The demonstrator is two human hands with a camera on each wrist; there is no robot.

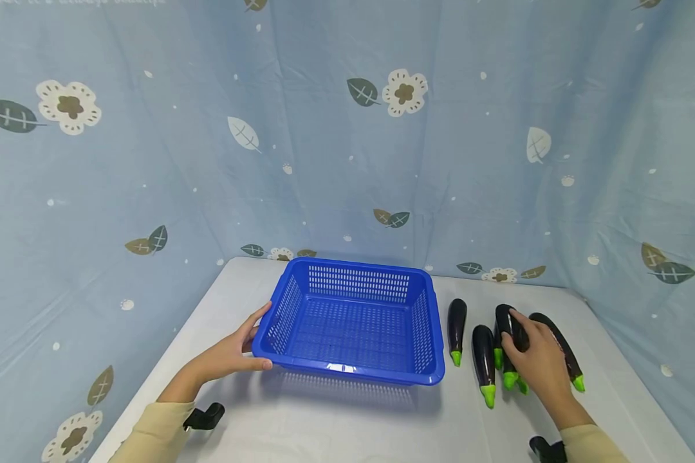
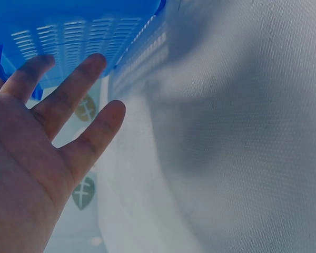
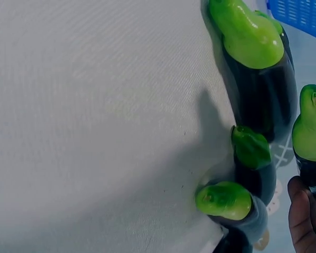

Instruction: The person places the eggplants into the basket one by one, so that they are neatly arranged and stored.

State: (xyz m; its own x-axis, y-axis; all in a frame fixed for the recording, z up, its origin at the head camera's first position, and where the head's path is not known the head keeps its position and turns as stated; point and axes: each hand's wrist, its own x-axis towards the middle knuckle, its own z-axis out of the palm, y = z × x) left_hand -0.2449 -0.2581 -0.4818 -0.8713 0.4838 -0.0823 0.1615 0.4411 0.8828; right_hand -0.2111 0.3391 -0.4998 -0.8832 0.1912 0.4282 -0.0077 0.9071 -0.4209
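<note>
A blue plastic basket (image 1: 347, 328) with slotted walls stands on the white-covered table. At its left front corner my left hand (image 1: 231, 350) touches the rim, thumb along the front and another finger at the left side. The left wrist view shows three fingers (image 2: 76, 87) spread out straight beside the basket's slotted wall. My right hand (image 1: 537, 360) grips a dark eggplant (image 3: 312, 129) with a green cap, held over others in the group at the right. Close to it lie an eggplant (image 1: 483, 360) on the left and another (image 1: 564, 347) on the right.
A single eggplant (image 1: 456, 328) lies between the basket and the group. Behind and at both sides of the table (image 1: 336, 431) hangs a blue curtain (image 1: 324, 161) with printed leaves and flowers. Several capped ends, one of them a green cap (image 3: 224, 201), show in the right wrist view.
</note>
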